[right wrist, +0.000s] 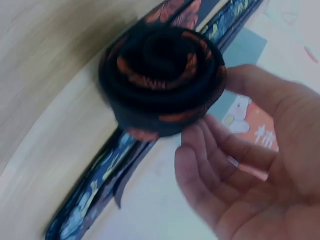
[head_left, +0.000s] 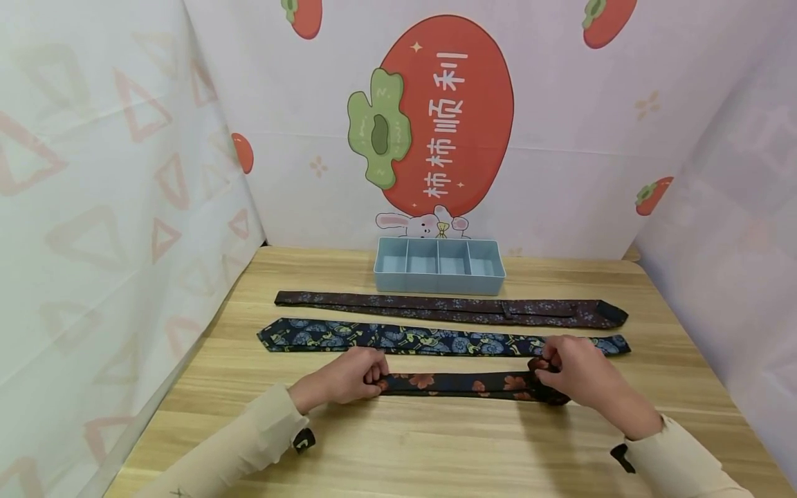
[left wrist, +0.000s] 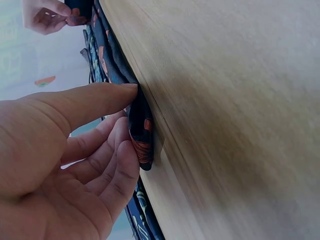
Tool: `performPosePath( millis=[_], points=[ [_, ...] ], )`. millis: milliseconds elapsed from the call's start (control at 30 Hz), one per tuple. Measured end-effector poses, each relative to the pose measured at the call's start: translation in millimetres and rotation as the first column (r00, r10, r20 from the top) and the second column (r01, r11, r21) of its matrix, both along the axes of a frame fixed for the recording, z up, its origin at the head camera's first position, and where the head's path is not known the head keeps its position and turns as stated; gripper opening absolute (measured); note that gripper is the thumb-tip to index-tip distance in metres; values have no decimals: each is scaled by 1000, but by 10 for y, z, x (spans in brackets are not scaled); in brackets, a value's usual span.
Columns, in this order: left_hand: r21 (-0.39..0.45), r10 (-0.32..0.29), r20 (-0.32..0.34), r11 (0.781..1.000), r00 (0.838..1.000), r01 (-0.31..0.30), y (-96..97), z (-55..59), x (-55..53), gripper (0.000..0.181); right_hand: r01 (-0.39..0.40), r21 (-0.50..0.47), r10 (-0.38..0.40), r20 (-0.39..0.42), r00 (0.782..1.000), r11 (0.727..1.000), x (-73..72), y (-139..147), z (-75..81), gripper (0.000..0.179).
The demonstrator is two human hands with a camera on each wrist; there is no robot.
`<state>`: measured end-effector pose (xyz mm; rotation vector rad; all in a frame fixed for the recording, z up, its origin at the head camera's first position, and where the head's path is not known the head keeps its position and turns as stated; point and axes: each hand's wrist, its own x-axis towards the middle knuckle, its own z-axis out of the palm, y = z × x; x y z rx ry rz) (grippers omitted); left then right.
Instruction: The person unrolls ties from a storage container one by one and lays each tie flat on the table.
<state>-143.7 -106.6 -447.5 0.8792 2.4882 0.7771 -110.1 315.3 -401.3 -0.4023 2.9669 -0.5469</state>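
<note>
A dark necktie with orange flowers (head_left: 448,383) stretches between my two hands, its right part wound into a coil (right wrist: 160,80). My right hand (head_left: 582,370) grips that coil at its side between thumb and fingers. At the narrow left end, my left hand (head_left: 351,375) pinches the tie; in the left wrist view its thumb lies over the folded tip (left wrist: 141,135) and the fingers curl beneath. Just behind lies a navy necktie with blue and yellow patterns (head_left: 436,339), laid flat. The right hand partly covers that tie near its right end.
Farther back a dark maroon necktie (head_left: 398,304) lies flat, its wide end to the right. A light blue box with several compartments (head_left: 438,283) stands at the rear of the wooden table (head_left: 423,456). Printed cloth (head_left: 560,187) hangs behind and along both sides.
</note>
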Motion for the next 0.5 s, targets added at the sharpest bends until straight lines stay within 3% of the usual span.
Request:
performPosePath(
  millis=[100, 333, 500],
  points=[
    [-2, 11, 7, 1000, 1000, -11, -33, -4, 4, 12, -10, -34, 12, 36, 999, 999, 0, 96, 5, 21],
    [-3, 23, 3, 1000, 1000, -23, -112, -2, 9, 14, 25, -70, -22, 33, 999, 997, 12, 360, -36, 17],
    [-10, 34, -2, 999, 999, -34, -176, 26, 21, 14, 76, -105, -65, 110, 992, 992, 0, 525, -90, 13]
  ],
)
